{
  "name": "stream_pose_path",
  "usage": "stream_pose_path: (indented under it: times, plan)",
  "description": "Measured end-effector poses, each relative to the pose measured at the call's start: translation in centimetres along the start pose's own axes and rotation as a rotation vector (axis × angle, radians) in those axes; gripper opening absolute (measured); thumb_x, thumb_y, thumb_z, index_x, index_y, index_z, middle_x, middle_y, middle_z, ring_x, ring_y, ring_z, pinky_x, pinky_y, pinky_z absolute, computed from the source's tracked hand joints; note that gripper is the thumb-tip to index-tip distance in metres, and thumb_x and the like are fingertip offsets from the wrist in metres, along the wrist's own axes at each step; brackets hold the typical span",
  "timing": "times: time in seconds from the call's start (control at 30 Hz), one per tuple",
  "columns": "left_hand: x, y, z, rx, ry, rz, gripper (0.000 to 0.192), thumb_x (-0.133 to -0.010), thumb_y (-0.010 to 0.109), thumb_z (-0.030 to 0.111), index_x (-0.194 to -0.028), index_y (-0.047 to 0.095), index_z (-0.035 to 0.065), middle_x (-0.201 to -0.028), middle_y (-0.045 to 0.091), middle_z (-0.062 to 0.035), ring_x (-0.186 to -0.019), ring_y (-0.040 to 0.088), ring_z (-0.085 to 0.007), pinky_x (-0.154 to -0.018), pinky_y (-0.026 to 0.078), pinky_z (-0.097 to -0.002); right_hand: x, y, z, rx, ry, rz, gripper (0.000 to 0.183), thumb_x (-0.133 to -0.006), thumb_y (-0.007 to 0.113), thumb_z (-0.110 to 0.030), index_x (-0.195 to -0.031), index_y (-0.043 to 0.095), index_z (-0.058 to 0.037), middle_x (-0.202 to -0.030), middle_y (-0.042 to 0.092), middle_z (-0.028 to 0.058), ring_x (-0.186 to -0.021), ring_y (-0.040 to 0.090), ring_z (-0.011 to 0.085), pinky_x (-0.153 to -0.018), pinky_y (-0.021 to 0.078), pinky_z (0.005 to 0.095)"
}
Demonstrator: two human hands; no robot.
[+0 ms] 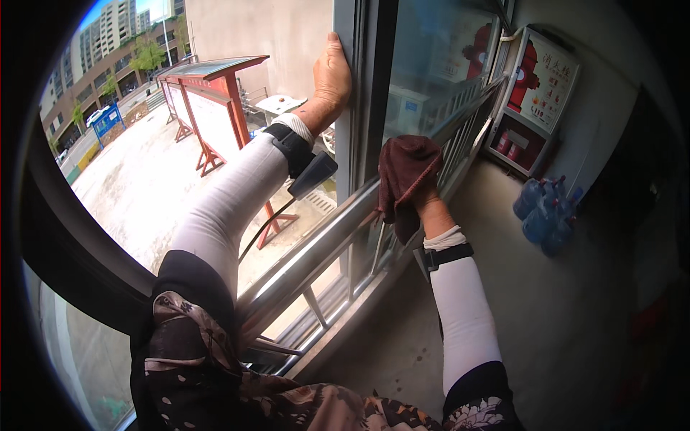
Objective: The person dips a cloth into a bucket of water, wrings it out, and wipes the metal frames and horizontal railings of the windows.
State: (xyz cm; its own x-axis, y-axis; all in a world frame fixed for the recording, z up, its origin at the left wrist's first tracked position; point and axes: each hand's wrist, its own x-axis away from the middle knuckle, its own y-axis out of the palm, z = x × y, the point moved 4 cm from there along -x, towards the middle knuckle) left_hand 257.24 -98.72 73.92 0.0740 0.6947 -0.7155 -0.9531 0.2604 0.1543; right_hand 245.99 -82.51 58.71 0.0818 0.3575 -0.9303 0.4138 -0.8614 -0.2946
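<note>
My left hand [330, 75] holds the edge of the upright metal window frame [362, 97], thumb pointing up. Its other fingers are hidden behind the frame. A maroon cloth [407, 159] covers most of my right hand [431, 202], which grips it just above the metal handrail [312, 237]. Behind the cloth is the window pane [431, 59], with reflections in it. I cannot tell whether the cloth touches the glass. Both forearms wear white sleeves with black straps, and a dark device [314, 175] with a cable is strapped at the left wrist.
Metal railing bars [315, 306] run below the handrail. To the right stand a fire hydrant cabinet [533, 91] and several blue water bottles [547, 215] on the concrete floor [517, 301]. Outside the open window are a red-framed notice board [210, 108] and a white table [280, 103].
</note>
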Motion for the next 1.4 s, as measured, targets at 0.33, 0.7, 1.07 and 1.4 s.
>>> stream_pose_path:
  times: [0.33, 0.7, 1.07, 1.4]
  plan:
    - [1.0, -1.1, 1.8, 0.214, -0.111, -0.136, 0.057, -0.098, 0.035, 0.050, -0.106, 0.061, 0.0001, -0.085, 0.065, -0.0069, -0.077, 0.061, -0.0132, -0.071, 0.051, -0.0286, 0.9, 0.4, -2.3, 0.231, -0.215, 0.056, 0.059, -0.066, 0.068, -0.038, -0.116, 0.056, -0.0113, -0.115, 0.056, 0.0127, -0.110, 0.051, 0.0332, -0.102, 0.0261, 0.0557]
    - [1.1, 1.0, 2.8, 0.205, -0.142, -0.398, 0.057, -0.097, 0.037, 0.050, -0.106, 0.061, -0.0008, -0.087, 0.064, -0.0078, -0.081, 0.060, -0.0145, -0.076, 0.049, -0.0300, 1.3, 0.5, -2.4, 0.153, -0.190, 0.068, 0.061, -0.066, 0.068, -0.041, -0.119, 0.057, -0.0135, -0.120, 0.055, 0.0124, -0.113, 0.049, 0.0345, -0.102, 0.0208, 0.0604]
    - [0.4, 2.7, 1.6, 0.183, -0.116, -0.557, 0.056, -0.096, 0.039, 0.049, -0.106, 0.061, -0.0018, -0.090, 0.064, -0.0088, -0.086, 0.058, -0.0157, -0.081, 0.046, -0.0314, 1.5, 0.1, -5.0, 0.253, -0.243, 0.092, 0.062, -0.067, 0.070, -0.037, -0.122, 0.056, -0.0113, -0.123, 0.055, 0.0118, -0.115, 0.049, 0.0351, -0.104, 0.0216, 0.0596]
    - [0.4, 3.7, -0.9, 0.188, -0.071, -0.685, 0.056, -0.095, 0.042, 0.049, -0.106, 0.061, -0.0026, -0.093, 0.063, -0.0097, -0.090, 0.056, -0.0169, -0.085, 0.044, -0.0327, 1.0, -0.3, -5.1, 0.228, -0.148, 0.102, 0.037, -0.076, 0.064, -0.028, -0.108, 0.059, -0.0098, -0.110, 0.059, 0.0103, -0.104, 0.055, 0.0306, -0.102, 0.0279, 0.0558]
